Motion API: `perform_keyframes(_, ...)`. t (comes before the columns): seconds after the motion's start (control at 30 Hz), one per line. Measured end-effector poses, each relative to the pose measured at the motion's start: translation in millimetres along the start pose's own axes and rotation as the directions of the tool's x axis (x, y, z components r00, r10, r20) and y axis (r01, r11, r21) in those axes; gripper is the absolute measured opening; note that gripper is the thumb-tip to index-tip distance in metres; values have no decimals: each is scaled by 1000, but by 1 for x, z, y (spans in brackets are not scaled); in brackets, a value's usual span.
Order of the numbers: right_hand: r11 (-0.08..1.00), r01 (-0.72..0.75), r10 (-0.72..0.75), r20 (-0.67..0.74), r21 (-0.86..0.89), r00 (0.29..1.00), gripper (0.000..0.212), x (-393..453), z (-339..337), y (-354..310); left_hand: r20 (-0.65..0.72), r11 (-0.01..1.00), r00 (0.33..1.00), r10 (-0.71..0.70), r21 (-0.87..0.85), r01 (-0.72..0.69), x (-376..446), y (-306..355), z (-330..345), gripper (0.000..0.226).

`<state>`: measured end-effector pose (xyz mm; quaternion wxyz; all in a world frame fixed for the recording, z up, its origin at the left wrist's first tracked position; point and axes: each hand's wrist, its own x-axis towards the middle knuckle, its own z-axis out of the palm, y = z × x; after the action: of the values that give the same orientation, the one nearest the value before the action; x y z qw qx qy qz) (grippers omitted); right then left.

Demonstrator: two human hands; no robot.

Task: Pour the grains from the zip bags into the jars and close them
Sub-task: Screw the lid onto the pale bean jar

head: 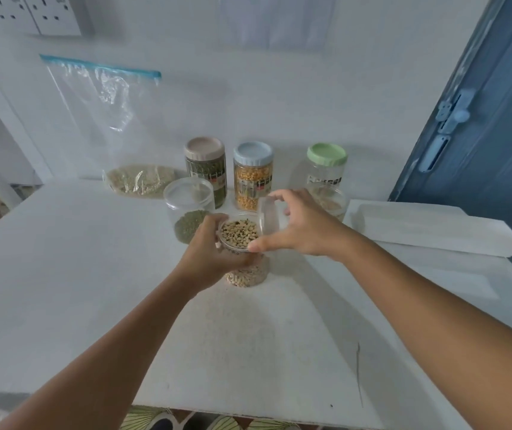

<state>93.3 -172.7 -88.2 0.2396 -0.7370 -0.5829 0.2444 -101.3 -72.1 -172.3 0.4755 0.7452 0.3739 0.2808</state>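
Note:
A clear jar (pixel 240 235) full of pale black-eyed beans stands on the white table (pixel 93 290), its mouth uncovered. My left hand (pixel 211 252) grips the jar's side. My right hand (pixel 301 226) holds a clear lid (pixel 268 215) tilted on edge just right of the jar's mouth. Behind it stand a clear lidded jar (pixel 189 209) part full of green grains, a beige-lidded jar (pixel 206 169) of green grains, a blue-lidded jar (pixel 252 173) of yellow corn, and a green-lidded jar (pixel 326 169). A zip bag (pixel 141 180) of pale grains lies at the back left.
An empty zip bag with a blue strip (pixel 102 116) leans on the wall. A small clear jar (pixel 330 203) sits behind my right hand. Folded white paper (pixel 434 228) lies at the right. A blue door (pixel 481 135) stands beyond it.

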Motion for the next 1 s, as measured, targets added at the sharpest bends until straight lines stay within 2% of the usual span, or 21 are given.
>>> perform_keyframes(0.07, 1000, 29, -29, 22, -6, 999, 119, 11, 7, -6, 25, 1000, 1000, -13, -19, 14, 4, 1, -1, 99)
perform_keyframes(0.2, 988, 80, -72, 62, -133, 995, 120, 32, 19, -10, 35, 999, 999, -27, -31, 28, 7, 1, -2, 94)
perform_keyframes(0.4, 977, 139, -111, 169, -164, 979, 113, 48, 21, -10, 6, 999, 999, -36, -20, 36, 6, 0, 0, 92)
perform_keyframes(0.5, 966, 157, -98, 271, -205, 958, 110, 49, 11, -7, 6, 998, 999, -45, -40, 45, 5, 0, 1, 89)
perform_keyframes(0.6, 975, 143, -78, 341, -168, 937, 102, 50, 2, -4, 3, 997, 999, -50, -51, 50, 6, -2, 3, 87)
perform_keyframes(0.77, 941, 195, -109, 297, -276, 949, 100, 58, -1, -12, 20, 999, 999, -44, -18, 44, 17, -7, 2, 91)
perform_keyframes(0.87, 940, 173, -87, 283, -295, 955, 101, 62, -3, -12, 36, 999, 999, -33, -33, 34, 25, -10, 3, 94)
perform_keyframes(1.0, 945, 63, -27, 117, -320, 993, 109, 60, 3, -7, 95, 999, 995, 14, -49, -9, 38, -15, 4, 91)
